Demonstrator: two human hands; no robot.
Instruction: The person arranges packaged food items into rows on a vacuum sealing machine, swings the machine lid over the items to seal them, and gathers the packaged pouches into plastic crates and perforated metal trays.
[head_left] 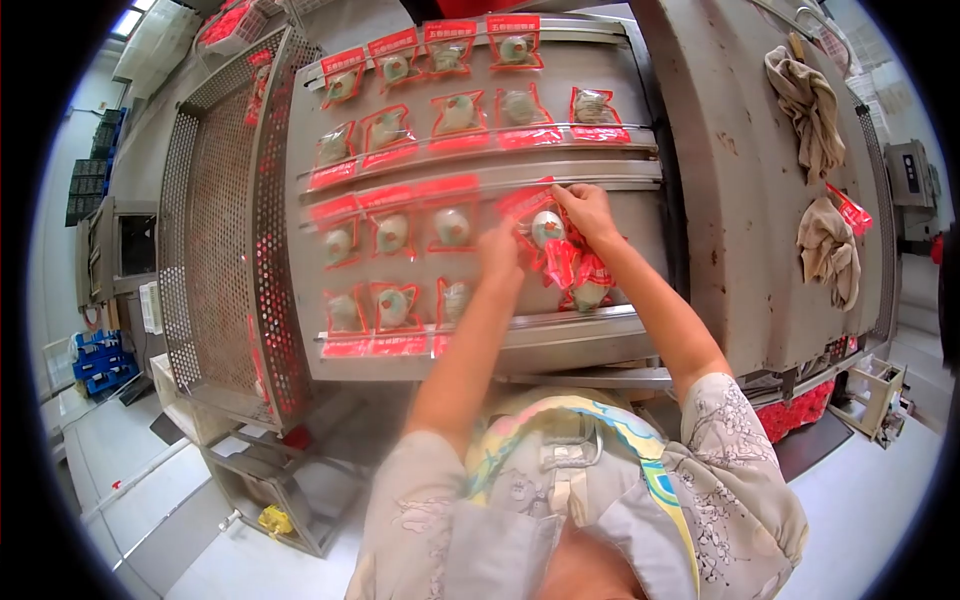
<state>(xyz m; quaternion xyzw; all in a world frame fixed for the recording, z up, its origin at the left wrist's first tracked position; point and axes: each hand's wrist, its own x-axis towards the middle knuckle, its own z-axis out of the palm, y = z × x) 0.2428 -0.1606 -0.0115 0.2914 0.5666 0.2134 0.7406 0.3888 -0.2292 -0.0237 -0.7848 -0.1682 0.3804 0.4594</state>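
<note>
- Right hand pinches the egg packet near its top corner;
- left hand blurs alongside, can't tell its fingers;
- packet's over the metal tray, apparently being positioned; next move likely needs steady alignment

A hand could pass over the metal plate just right of the right hand, but the perforated metal basket walls off the left side, metal bars cross the middle, egg pouches line the far rows, and bunched pouches fill the room between the forearms.
</note>
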